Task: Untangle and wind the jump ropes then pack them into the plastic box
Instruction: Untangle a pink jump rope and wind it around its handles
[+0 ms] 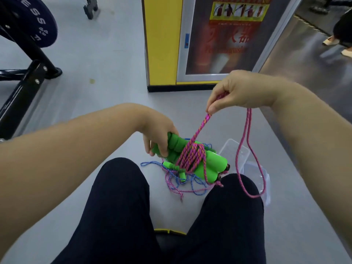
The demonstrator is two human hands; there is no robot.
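My left hand point(161, 137) grips a pair of green foam handles point(209, 164) held together above my knees. Several turns of pink and orange rope point(191, 155) are wound around the handles. My right hand point(240, 91) is raised higher and pinches the same pink rope, which runs taut down to the bundle; a long loop point(247, 153) hangs from that hand. On the floor below lies a tangle of blue and pink ropes point(182, 182) with another green handle point(169, 165). The clear plastic box point(233, 149) sits on the floor to the right, partly hidden.
A yellow-edged fire extinguisher cabinet point(190, 40) stands ahead. Black gym equipment with a weight plate point(28, 21) fills the left. My dark-trousered knees point(122, 187) take up the bottom. Another person's feet point(335, 44) show at the far right. A clear lid or bag point(265, 174) lies beside the box.
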